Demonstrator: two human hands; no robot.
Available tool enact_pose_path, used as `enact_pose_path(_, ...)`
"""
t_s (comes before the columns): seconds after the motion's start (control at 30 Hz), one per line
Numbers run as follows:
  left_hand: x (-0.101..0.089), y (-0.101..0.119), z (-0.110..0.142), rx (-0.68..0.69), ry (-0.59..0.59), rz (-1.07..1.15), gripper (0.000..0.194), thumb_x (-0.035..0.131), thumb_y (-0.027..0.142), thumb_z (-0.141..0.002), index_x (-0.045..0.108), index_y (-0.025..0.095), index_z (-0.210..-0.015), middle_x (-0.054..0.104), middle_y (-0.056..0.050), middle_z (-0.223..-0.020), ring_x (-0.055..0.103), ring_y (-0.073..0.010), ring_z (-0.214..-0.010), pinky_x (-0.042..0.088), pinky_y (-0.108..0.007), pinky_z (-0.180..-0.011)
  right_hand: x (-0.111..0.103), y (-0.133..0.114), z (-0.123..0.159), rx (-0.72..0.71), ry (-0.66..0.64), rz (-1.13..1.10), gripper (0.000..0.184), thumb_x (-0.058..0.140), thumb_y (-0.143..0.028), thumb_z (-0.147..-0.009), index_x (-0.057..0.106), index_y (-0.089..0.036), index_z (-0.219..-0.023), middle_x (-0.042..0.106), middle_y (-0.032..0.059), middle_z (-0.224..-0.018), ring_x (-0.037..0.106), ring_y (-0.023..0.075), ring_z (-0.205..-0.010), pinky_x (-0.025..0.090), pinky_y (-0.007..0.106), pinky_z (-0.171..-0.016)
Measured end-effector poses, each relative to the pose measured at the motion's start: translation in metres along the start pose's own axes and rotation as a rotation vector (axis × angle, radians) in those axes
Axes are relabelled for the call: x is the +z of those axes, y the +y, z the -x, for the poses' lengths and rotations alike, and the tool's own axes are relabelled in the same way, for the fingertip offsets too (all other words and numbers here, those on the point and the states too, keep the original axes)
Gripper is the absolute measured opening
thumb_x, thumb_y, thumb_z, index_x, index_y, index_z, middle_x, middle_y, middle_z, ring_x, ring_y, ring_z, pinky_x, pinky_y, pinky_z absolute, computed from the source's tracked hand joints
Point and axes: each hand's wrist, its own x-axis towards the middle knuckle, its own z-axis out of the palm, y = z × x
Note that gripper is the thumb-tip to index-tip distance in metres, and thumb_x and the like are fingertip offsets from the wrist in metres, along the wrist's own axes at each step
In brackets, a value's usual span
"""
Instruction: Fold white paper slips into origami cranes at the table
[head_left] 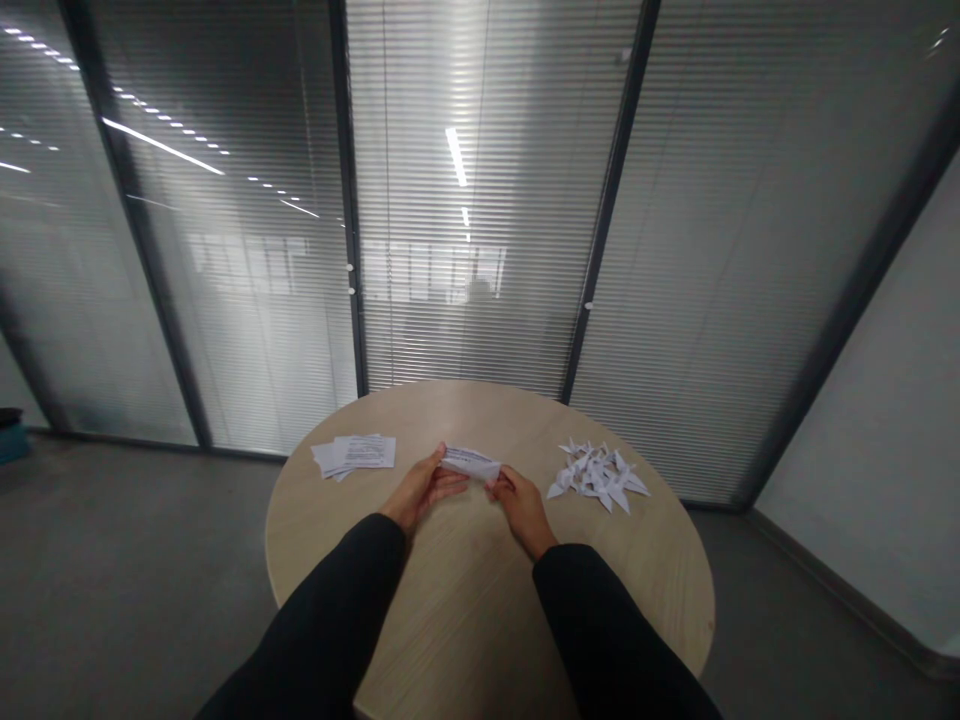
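Observation:
A sheet of paper (470, 463) with printed text is held just above the table, its surface bent or folded into a narrow strip. My left hand (424, 488) grips its left end, thumb on top and fingers underneath. At the right end, my right hand (519, 503) pinches the paper between thumb and fingers. Left of my hands lies a loose stack of printed paper sheets (367, 452). On the right side sits a pile of folded white paper cranes (598, 474), overlapping one another.
The round wooden table (457, 620) stands close to a glass partition (465, 330) with blinds behind the panes. A white wall (885, 430) rises on the right. At the far left, a blue bin-like object (12, 443) is on the grey floor (150, 560).

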Motion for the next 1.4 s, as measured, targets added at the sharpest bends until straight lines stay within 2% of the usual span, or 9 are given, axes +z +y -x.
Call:
enact_pose_path(0.27, -0.004, -0.003, 0.001, -0.003, -0.027, -0.014, 0.026, 0.057, 0.027, -0.084, 0.063, 0.005, -0.098, 0.066, -0.019, -0.105, 0.066, -0.0208, -0.087, 0.052, -0.033, -0.086, 0.005, 0.013, -0.002, 0.010, 0.035, -0.003, 0.050, 0.048, -0.033, -0.076, 0.051, -0.014, -0.122, 0.066, 0.0076, -0.091, 0.059, 0.0178, -0.073, 0.051, 0.030, -0.066)
enact_pose_path(0.53, -0.007, -0.007, -0.002, -0.006, -0.037, -0.103, 0.024, 0.059, 0.020, -0.079, 0.066, 0.005, -0.096, 0.066, -0.019, -0.107, 0.066, -0.0227, -0.089, 0.054, -0.033, -0.079, 0.007, 0.025, 0.000, -0.060, -0.031, 0.035, 0.049, 0.047, -0.028, -0.080, 0.048, -0.021, -0.129, 0.058, 0.0101, -0.116, 0.058, 0.0202, -0.089, 0.053, 0.030, -0.065)
enact_pose_path(0.67, -0.007, -0.006, -0.002, -0.005, -0.023, -0.145, 0.021, 0.063, 0.019, -0.076, 0.069, 0.006, -0.092, 0.068, -0.017, -0.102, 0.066, -0.0237, -0.090, 0.054, -0.032, -0.077, 0.008, 0.029, 0.000, -0.123, -0.038, 0.107, 0.049, 0.045, -0.020, -0.080, 0.048, -0.025, -0.129, 0.059, 0.0077, -0.114, 0.057, 0.0197, -0.094, 0.051, 0.035, -0.079)
enact_pose_path(0.8, -0.011, -0.009, -0.007, 0.024, 0.045, -0.215, 0.021, 0.067, 0.024, -0.073, 0.070, 0.007, -0.085, 0.071, -0.016, -0.092, 0.067, -0.0233, -0.082, 0.054, -0.033, -0.072, 0.008, 0.029, -0.001, -0.163, -0.046, 0.118, 0.054, 0.044, -0.014, -0.078, 0.046, -0.025, -0.130, 0.058, 0.0070, -0.119, 0.053, 0.0203, -0.108, 0.043, 0.040, -0.095)
enact_pose_path(0.93, -0.016, -0.014, -0.013, 0.080, 0.104, -0.270, 0.026, 0.071, 0.029, -0.068, 0.070, 0.007, -0.082, 0.072, -0.015, -0.082, 0.068, -0.0228, -0.072, 0.054, -0.033, -0.067, 0.005, 0.020, -0.002, -0.116, -0.003, 0.062, 0.045, 0.043, -0.020, -0.082, 0.053, -0.023, -0.125, 0.056, 0.0065, -0.126, 0.048, 0.0201, -0.119, 0.032, 0.042, -0.106)
enact_pose_path(1.0, -0.017, -0.016, -0.013, 0.101, 0.079, -0.286, 0.032, 0.074, 0.033, -0.064, 0.070, 0.006, -0.081, 0.072, -0.014, -0.080, 0.067, -0.0230, -0.070, 0.053, -0.034, -0.066, 0.003, 0.012, -0.001, -0.074, 0.001, 0.007, 0.041, 0.042, -0.026, -0.084, 0.055, -0.022, -0.123, 0.056, 0.0062, -0.127, 0.049, 0.0204, -0.118, 0.032, 0.042, -0.106)
enact_pose_path(1.17, -0.016, -0.015, -0.010, 0.119, 0.032, -0.327, 0.045, 0.078, 0.043, -0.055, 0.071, 0.006, -0.081, 0.072, -0.013, -0.076, 0.067, -0.0228, -0.068, 0.051, -0.033, -0.067, 0.003, -0.004, 0.003, -0.086, 0.007, -0.056, 0.038, 0.049, -0.039, -0.084, 0.061, -0.023, -0.116, 0.061, 0.0067, -0.121, 0.054, 0.0217, -0.112, 0.039, 0.041, -0.100)
enact_pose_path(1.27, -0.014, -0.014, -0.009, 0.119, 0.021, -0.325, 0.048, 0.079, 0.044, -0.052, 0.071, 0.006, -0.079, 0.071, -0.012, -0.072, 0.066, -0.0224, -0.065, 0.050, -0.033, -0.069, 0.003, -0.006, 0.004, -0.098, -0.006, -0.031, 0.036, 0.056, -0.039, -0.080, 0.063, -0.024, -0.112, 0.064, 0.0069, -0.116, 0.058, 0.0224, -0.105, 0.045, 0.039, -0.093)
enact_pose_path(1.4, -0.014, -0.015, -0.010, 0.111, 0.009, -0.278, 0.046, 0.077, 0.046, -0.055, 0.071, 0.006, -0.077, 0.071, -0.012, -0.070, 0.066, -0.0225, -0.065, 0.050, -0.034, -0.070, 0.003, -0.002, 0.002, -0.167, -0.020, 0.003, 0.030, 0.056, -0.034, -0.080, 0.067, -0.024, -0.106, 0.066, 0.0061, -0.108, 0.060, 0.0213, -0.101, 0.046, 0.037, -0.090)
